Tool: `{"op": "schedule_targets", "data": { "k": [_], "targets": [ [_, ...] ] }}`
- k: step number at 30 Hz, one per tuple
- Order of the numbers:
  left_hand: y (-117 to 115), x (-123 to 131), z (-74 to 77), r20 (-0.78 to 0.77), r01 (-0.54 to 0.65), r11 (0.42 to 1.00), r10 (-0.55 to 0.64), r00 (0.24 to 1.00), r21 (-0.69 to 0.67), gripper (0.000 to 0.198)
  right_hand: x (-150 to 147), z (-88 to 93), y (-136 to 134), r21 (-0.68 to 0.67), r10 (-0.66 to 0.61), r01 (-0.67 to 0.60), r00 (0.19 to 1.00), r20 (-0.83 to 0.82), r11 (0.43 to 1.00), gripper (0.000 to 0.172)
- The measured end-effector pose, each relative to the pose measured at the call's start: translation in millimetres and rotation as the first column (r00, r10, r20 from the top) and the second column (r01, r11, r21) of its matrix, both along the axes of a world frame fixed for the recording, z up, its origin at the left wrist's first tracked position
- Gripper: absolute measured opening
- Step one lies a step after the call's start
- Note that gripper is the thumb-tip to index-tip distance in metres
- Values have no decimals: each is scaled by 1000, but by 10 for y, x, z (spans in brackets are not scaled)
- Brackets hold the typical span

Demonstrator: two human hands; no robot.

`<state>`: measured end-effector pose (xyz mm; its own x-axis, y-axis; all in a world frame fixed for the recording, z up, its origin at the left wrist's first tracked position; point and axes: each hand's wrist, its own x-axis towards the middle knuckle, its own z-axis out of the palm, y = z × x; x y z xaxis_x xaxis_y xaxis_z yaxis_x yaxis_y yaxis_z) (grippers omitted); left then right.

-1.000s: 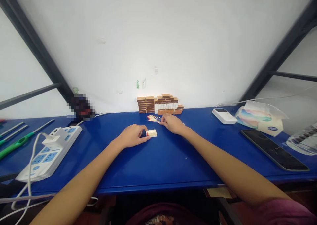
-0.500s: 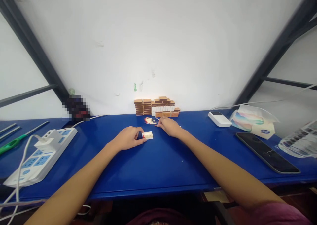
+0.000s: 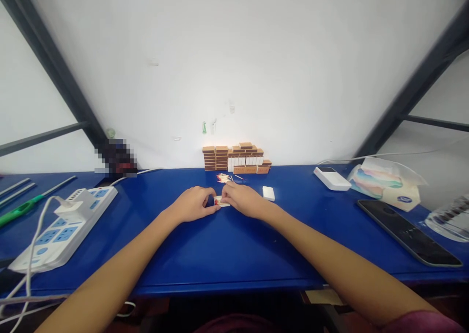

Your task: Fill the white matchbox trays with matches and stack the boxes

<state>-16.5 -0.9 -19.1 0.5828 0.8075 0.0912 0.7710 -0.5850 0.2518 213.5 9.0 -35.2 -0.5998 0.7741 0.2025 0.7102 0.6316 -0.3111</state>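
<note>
My left hand point(image 3: 195, 203) grips the left end of a small white matchbox tray point(image 3: 224, 204) on the blue table, thumb and fingers on either side of it. Red match heads show inside the tray. Over its right part, my right hand point(image 3: 242, 198) is pinched; its fingertips dip into the tray and hide what they hold, which a moment ago looked like a matchstick. Just behind the hands lies a loose pile of red-tipped matches point(image 3: 223, 178), with a stray match point(image 3: 239, 177) beside it. A white matchbox sleeve point(image 3: 268, 193) lies right of my right hand.
Stacked matchboxes point(image 3: 215, 158) stand against the wall. At left are a power strip point(image 3: 78, 233) with cables and a green-handled tool point(image 3: 24, 210). On the right sit a white device point(image 3: 332, 179), a tissue pack point(image 3: 384, 184), a phone point(image 3: 406, 230) and a clear plastic item point(image 3: 450, 220).
My right hand has moved from the match pile towards me, onto the tray that my left hand still holds. The white sleeve shows more fully now. The view has shifted slightly.
</note>
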Motion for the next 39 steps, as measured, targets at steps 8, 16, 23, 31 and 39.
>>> {"op": "schedule_targets", "data": {
  "k": [8, 16, 23, 31, 39],
  "targets": [
    [-11, 15, -20, 8, -4, 1000, 4, 1000, -1, 37, 169, -41, 329, 110, -143, 153, 985, -94, 982, 7],
    [-20, 33, -6, 2, -15, 1000, 15, 1000, -16, 37, 170, -204, 576, 90, -193, 195, 981, -28, 977, 9],
    [-20, 20, -20, 5, -6, 1000, 6, 1000, -10, 36, 168, -154, 500, 59, -224, 220, 972, 70, 974, 15],
    [-21, 25, -18, 12, -3, 1000, 3, 1000, -17, 32, 177, -88, 466, 44, -247, 244, 960, 129, 969, 19],
    [-29, 9, -13, 23, -12, 1000, 12, 1000, -27, 35, 256, -35, 370, 14, -182, 182, 983, 11, 983, 19]
  ]
}}
